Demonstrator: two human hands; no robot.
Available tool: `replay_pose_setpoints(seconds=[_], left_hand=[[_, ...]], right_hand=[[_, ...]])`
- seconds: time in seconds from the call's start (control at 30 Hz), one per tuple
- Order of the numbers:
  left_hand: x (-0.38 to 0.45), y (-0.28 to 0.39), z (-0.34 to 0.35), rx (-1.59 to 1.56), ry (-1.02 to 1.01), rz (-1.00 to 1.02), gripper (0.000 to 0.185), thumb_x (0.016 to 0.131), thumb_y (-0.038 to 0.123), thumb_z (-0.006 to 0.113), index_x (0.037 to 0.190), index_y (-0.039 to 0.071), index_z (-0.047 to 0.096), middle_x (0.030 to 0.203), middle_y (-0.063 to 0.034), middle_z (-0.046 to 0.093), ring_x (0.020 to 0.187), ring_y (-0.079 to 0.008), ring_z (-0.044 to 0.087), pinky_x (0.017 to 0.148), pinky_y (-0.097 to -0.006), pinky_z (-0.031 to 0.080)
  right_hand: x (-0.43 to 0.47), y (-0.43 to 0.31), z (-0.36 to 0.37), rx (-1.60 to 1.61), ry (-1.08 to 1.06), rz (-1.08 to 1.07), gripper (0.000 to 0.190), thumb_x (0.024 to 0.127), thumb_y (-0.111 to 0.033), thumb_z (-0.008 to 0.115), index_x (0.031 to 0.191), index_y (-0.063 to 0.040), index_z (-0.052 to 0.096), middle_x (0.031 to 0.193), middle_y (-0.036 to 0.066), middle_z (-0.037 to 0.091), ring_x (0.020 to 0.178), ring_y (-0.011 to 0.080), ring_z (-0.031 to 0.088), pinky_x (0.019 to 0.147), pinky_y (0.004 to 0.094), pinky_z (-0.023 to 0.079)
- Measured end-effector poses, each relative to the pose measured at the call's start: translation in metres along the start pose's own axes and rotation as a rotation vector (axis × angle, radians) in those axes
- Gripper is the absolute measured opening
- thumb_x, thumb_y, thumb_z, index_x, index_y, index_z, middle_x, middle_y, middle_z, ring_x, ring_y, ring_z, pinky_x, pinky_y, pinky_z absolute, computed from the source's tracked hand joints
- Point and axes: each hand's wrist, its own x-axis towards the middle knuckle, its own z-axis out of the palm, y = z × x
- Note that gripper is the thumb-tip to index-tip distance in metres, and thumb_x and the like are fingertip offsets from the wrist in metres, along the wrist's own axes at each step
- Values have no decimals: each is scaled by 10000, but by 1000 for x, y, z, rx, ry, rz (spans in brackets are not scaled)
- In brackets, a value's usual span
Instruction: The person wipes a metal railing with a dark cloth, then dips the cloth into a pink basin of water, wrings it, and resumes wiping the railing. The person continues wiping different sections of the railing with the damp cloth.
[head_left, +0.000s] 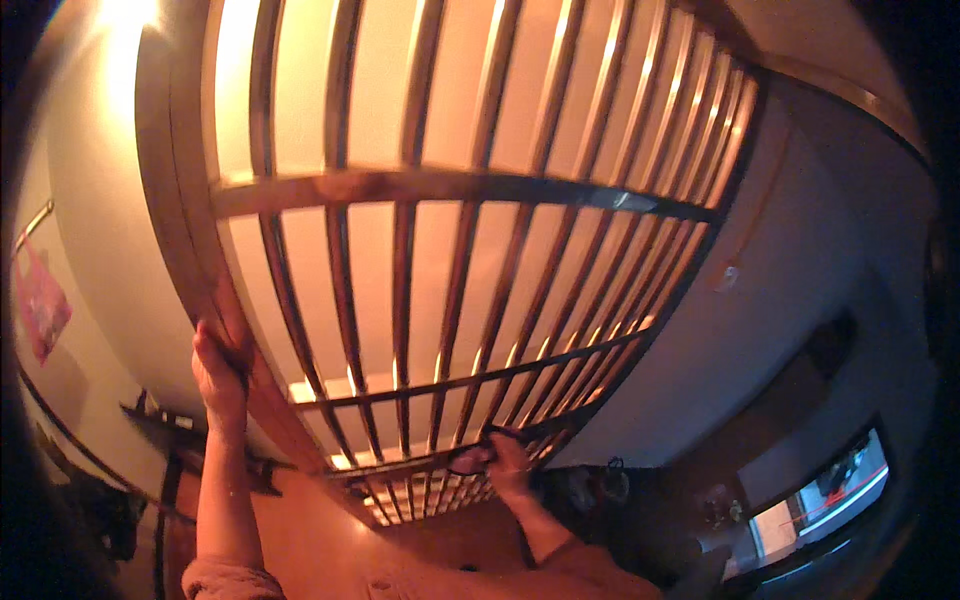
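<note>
A tall barred panel (397, 191) with upright slats and several crossbars stands in front of me. My left hand (221, 379) is on its left side post (169, 202), the thumb lying along the near edge and the other fingers mostly hidden. Lower down, my right hand (510, 465) is against a low crossbar (405, 459) towards the right. Under its fingers is a small dark-edged, pinkish item (472, 457), perhaps a cloth; blur leaves its kind unclear.
A bright lamp (127, 15) glows at upper left. At left, a pink bag (43, 300) hangs from a rod above a dark shelf (165, 420). A lit screen (840, 480) stands at lower right, near a dark surface with blurred objects (600, 480). A cord (761, 195) hangs on the right wall.
</note>
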Motion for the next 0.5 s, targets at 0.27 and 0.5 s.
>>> replay_pose_setpoints(seconds=[0.27, 0.5], left_hand=[[-4, -15, 6, -157, 20, -76, 512, 1008, 490, 285, 918, 44, 521, 731, 44, 427, 674, -93, 391, 583, -268, 327], [0, -26, -7, -228, -13, -183, 561, 988, 521, 328, 1136, 0, 473, 1091, -50, 489, 1006, -159, 444, 872, -298, 334]], right_hand=[[141, 1, -217, 185, 427, 78, 377, 799, -129, 681, 1167, -81, 612, 1243, 144, 480, 1142, 295, 493, 951, 387, 424], [317, -36, -380, -34, 570, 283, 320, 879, -252, 616, 1056, 13, 640, 919, 94, 681, 819, 155, 593, 740, 328, 477]])
